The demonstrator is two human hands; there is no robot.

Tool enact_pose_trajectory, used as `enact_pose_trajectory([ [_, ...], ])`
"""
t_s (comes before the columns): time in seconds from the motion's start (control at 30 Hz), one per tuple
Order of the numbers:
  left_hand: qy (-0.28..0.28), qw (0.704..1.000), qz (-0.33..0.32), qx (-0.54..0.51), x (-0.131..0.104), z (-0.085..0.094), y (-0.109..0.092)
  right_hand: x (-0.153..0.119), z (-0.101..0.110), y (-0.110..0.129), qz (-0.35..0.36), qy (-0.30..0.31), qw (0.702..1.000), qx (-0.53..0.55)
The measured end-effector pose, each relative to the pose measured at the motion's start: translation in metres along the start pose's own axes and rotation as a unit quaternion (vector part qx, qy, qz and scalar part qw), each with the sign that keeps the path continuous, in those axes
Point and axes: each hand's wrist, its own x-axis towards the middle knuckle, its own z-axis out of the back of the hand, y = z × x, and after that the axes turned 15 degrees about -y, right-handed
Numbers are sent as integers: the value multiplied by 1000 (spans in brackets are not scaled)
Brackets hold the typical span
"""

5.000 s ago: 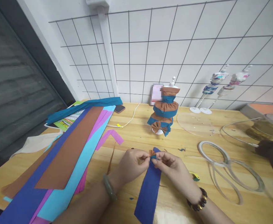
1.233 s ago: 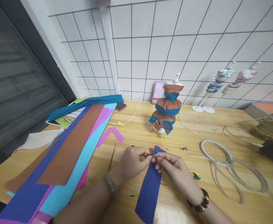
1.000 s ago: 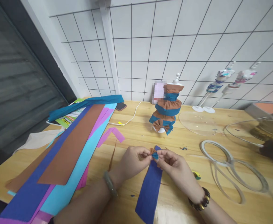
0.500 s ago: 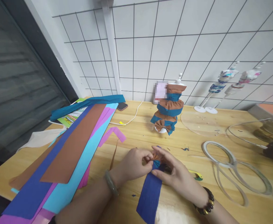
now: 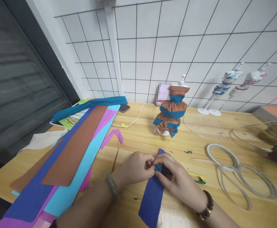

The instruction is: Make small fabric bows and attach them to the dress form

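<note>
A small gathered piece of brown and teal crepe paper (image 5: 157,168) is pinched between both hands. My left hand (image 5: 137,167) is closed on its left side, fingertips curled. My right hand (image 5: 175,179) grips the right side between thumb and fingers, covering much of it. Under the hands lies a dark blue strip of crepe paper (image 5: 151,201) on the table. Beyond them stands a small dress form (image 5: 183,79) wearing a tiered brown and teal paper dress (image 5: 173,109) with a brown bow (image 5: 165,128) low on its front.
Crepe paper sheets (image 5: 75,147) are piled at the left. A yellow and green tool (image 5: 199,180) lies partly behind my right hand. Rolls of tape (image 5: 208,152) lie at the right. Two more small dress forms (image 5: 230,77) stand at the back right. A phone (image 5: 124,108) lies by the wall.
My right fingers have come down and closed further over the gathered paper, so less of it shows. The far end of the blue strip is more exposed.
</note>
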Motion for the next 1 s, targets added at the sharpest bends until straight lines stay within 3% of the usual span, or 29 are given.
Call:
enact_pose_trajectory([
  [0.4, 13, 995, 65, -69, -1, -5, 7, -3, -2, -7, 9, -22, 997, -78],
  [0.77, 36, 989, 72, -121, -1, -3, 4, -2, -2, -6, -9, 1, 1000, -12],
  [1.0, 24, 987, 90, -131, 0, -6, 11, -3, -5, -9, 11, -42, 999, -28],
])
